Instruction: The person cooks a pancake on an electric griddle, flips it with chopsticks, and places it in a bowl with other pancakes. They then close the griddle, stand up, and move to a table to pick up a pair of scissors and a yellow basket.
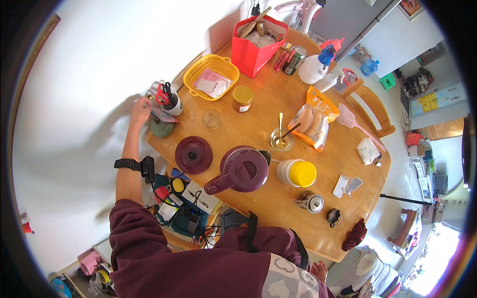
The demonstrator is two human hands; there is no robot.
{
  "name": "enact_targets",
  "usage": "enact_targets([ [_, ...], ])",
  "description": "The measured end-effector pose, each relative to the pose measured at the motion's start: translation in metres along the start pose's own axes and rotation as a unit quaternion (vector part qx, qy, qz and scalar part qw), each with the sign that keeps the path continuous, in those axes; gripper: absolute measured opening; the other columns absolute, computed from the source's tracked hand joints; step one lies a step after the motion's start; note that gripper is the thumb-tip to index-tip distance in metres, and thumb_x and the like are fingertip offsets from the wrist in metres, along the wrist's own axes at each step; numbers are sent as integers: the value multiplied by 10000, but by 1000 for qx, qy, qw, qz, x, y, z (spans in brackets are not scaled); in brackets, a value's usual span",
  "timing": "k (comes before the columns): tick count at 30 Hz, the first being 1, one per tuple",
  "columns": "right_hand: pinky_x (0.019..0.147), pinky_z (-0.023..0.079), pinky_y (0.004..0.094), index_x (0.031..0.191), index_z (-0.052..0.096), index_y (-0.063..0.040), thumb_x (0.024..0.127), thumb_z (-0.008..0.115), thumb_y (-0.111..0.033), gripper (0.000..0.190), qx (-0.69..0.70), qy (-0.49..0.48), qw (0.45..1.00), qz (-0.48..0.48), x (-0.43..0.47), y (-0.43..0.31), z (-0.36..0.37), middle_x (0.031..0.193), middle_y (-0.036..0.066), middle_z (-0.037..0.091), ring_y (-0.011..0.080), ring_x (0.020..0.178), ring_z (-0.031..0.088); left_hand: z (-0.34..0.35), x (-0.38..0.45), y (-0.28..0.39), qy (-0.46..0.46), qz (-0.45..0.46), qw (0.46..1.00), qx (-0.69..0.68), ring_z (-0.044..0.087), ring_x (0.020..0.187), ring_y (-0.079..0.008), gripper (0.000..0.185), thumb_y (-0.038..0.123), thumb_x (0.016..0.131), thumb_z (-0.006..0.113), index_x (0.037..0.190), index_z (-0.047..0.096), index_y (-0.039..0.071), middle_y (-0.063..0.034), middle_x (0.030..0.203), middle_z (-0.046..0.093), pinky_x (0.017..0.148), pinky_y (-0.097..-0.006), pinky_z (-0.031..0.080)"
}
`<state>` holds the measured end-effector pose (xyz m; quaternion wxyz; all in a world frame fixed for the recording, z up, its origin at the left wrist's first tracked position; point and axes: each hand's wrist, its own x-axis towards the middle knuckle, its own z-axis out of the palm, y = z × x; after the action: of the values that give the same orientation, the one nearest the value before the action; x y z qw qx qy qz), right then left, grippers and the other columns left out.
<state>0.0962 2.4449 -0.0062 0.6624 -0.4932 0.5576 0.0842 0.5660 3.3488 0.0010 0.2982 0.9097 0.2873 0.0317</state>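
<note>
At the table's left corner my left hand (140, 111) is shut on a thin, flat packet (166, 114). Right beside it stands a white cup (175, 106) with red-handled scissors (163, 94) and black-handled ones in it. Below the packet sits a green lidded pot (161, 127), partly covered by it. My right hand (319, 270) hangs low beside my body, past the near table edge; its fingers are loosely apart, and nothing shows in them. Between my arms are a purple electric kettle (244, 169) and a round purple base (193, 155).
On the wooden table (257, 206) stand a yellow basket (211, 77), a gold-lidded jar (243, 98), a drinking glass (211, 119), a glass with spoons (281, 139), a yellow-lidded container (296, 173), a glass teapot (310, 202) and a red bag (253, 56). An open drawer (186, 208) lies below.
</note>
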Motion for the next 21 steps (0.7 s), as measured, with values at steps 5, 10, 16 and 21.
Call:
enact_targets([
  [5, 606, 523, 292, 1195, 513, -107, 927, 566, -259, 312, -7, 15, 1000, -2, -1, -3, 1, 925, 107, 634, 198, 735, 614, 12, 4, -4, 47, 70, 995, 59, 590, 512, -164, 122, 39, 773, 626, 866, 553, 70, -73, 619, 583, 521, -334, 456],
  [10, 605, 522, 286, 1202, 506, -108, 923, 575, -262, 325, -24, 31, 999, 3, 0, -3, 3, 914, 107, 630, 200, 737, 612, 4, -8, 15, 20, 45, 989, 139, 640, 755, -287, 208, 217, 821, 638, 933, 572, 56, -155, 815, 643, 690, -419, 483],
  [16, 601, 522, 289, 1183, 513, -112, 922, 576, -253, 303, -12, 7, 1000, -4, 0, 0, 0, 899, 113, 633, 205, 724, 615, -22, -50, 97, 40, -12, 969, 245, 613, 941, -373, 425, 433, 892, 516, 950, 580, 16, -194, 963, 653, 801, -465, 476],
  [21, 573, 520, 285, 1174, 514, -102, 924, 569, -247, 295, -9, 27, 1000, 9, -6, -1, -3, 875, 115, 635, 209, 697, 614, 24, -41, 130, 26, 101, 984, 144, 628, 839, -367, 411, 427, 908, 469, 974, 596, 42, -179, 867, 663, 755, -470, 485],
])
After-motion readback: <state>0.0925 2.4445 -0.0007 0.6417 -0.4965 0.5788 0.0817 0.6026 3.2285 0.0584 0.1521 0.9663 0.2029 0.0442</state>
